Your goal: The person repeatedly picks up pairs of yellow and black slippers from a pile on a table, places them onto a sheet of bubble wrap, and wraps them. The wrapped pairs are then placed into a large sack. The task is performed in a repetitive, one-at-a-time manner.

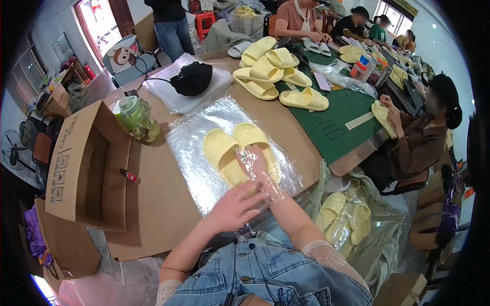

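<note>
A pair of pale yellow slippers [218, 144] lies side by side, toes pointing away, in a clear plastic bag [191, 176] on the brown table. My right hand [255, 162] reaches into the bag, closed about the inner sides of the slippers, with its fingertips partly under the right strap. Clear film covers that hand and wrist. My left hand [235, 205], with a ring on one finger, rests by the bag's near opening against my right wrist. Its fingers are spread apart, and I see no grip on the film.
At left stand an open cardboard box [109, 178], a small bottle [128, 175] and a green jar [139, 120]. A black cap [192, 78] sits on stacked clear bags [168, 94]. Loose yellow slippers [265, 69] lie beyond; bagged ones [352, 219] fill a sack at right. Co-workers sit around.
</note>
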Motion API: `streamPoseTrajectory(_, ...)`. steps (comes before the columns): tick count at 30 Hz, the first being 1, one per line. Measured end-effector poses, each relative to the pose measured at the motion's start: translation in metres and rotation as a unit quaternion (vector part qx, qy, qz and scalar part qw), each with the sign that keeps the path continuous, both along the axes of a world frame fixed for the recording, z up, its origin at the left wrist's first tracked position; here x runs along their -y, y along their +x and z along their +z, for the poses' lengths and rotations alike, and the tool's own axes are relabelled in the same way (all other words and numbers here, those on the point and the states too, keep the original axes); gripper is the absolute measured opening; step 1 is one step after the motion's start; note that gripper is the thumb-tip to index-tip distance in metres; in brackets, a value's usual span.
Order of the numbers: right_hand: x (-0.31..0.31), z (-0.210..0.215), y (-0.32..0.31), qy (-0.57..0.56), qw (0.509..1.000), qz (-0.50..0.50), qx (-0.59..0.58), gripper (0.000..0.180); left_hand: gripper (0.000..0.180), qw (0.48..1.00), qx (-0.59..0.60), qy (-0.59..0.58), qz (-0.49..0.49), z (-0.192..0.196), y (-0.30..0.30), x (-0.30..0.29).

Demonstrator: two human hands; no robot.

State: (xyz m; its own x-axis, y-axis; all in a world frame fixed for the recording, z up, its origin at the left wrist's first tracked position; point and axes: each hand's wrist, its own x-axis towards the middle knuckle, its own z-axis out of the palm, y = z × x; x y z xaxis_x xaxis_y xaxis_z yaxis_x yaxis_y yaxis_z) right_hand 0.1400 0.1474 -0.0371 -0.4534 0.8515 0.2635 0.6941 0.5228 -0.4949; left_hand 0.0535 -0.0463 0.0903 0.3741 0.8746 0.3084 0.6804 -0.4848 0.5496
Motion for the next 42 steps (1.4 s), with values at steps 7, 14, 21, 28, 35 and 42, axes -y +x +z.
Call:
streamPoseTrajectory(7, 0.023, 0.022, 0.005, 0.088, 0.990, 0.047, -0.103, 0.035, 0.078, 0.969, -0.024, 0.064, 0.237, -0.056, -0.062, -0.038)
streamPoseTrajectory(14, 0.078, 0.048, 0.058, 0.012, 0.982, 0.141, -0.124, 0.057, 0.086, 0.964, 0.064, -0.012, 0.258, -0.079, -0.069, -0.039)
streamPoseTrajectory(21, 0.133, 0.100, 0.140, -0.087, 0.965, 0.196, -0.152, 0.013, 0.078, 0.957, 0.047, -0.012, 0.286, -0.079, -0.067, -0.037)
streamPoseTrajectory(28, 0.087, 0.138, 0.108, 0.019, 0.981, -0.004, -0.193, 0.016, 0.074, 0.948, 0.075, -0.005, 0.310, -0.087, -0.068, -0.039)
streamPoseTrajectory(35, 0.036, 0.097, 0.029, -0.022, 0.997, -0.010, 0.076, 0.057, 0.074, 0.942, 0.012, -0.015, 0.335, -0.093, -0.067, -0.040)
streamPoseTrajectory(42, 0.027, 0.063, -0.001, -0.028, 0.996, -0.048, 0.070, 0.049, 0.078, 0.950, -0.010, -0.039, 0.309, -0.090, -0.070, -0.038)
